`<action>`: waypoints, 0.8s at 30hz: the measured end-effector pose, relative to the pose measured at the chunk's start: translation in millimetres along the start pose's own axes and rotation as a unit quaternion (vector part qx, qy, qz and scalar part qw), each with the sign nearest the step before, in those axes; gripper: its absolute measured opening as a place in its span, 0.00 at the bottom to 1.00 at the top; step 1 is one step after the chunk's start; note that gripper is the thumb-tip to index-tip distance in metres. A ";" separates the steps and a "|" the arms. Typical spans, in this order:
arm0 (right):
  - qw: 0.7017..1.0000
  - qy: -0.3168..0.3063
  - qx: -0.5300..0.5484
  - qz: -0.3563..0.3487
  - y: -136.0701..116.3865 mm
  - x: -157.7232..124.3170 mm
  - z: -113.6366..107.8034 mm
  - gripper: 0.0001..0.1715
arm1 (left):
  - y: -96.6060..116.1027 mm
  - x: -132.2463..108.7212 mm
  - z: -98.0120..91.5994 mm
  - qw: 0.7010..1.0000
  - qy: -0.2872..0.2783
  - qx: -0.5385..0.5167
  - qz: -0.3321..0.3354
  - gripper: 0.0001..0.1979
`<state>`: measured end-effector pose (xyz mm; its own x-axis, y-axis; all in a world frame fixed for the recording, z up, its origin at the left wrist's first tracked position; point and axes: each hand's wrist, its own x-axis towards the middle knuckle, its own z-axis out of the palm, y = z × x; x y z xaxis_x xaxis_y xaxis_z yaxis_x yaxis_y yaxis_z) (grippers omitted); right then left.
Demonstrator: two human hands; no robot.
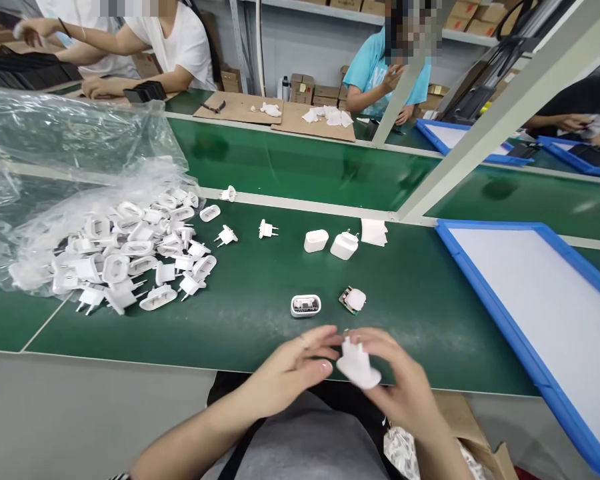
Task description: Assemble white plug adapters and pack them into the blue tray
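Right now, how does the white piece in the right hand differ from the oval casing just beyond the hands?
The white piece is held above the table's edge by the right hand, while the oval casing rests on the green table. The white piece shows a plain surface; the oval casing shows dark parts inside its opening. Both are mainly white.

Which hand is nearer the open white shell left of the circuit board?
Left. The left hand is just on the near side of the shell, not touching it; the right hand is farther off, to its near right, holding a white piece.
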<state>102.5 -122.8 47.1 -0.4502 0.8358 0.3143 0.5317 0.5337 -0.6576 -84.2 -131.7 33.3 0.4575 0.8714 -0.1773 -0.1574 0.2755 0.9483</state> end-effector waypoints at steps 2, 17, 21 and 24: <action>0.999 -0.037 0.006 -0.033 -13.1 4.6 13.1 0.18 | -4.3 4.0 8.8 0.997 -0.023 -0.076 -0.013 0.15; 0.995 0.040 0.060 0.065 5.5 57.0 39.3 0.09 | 8.4 1.0 -29.5 0.901 0.266 0.337 0.068 0.24; 0.994 0.002 0.064 0.085 12.6 63.9 53.3 0.10 | -1.9 18.5 -35.9 0.890 0.230 0.392 0.040 0.23; 0.995 -0.018 0.050 0.083 12.8 63.0 56.1 0.11 | -5.7 25.7 -34.7 0.892 0.236 0.384 0.033 0.17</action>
<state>40.7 -70.5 20.0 -0.3877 0.9056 0.1719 0.5280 0.3710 -0.7639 -102.0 -96.8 14.2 0.0206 0.9992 -0.0336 0.5581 0.0164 0.8296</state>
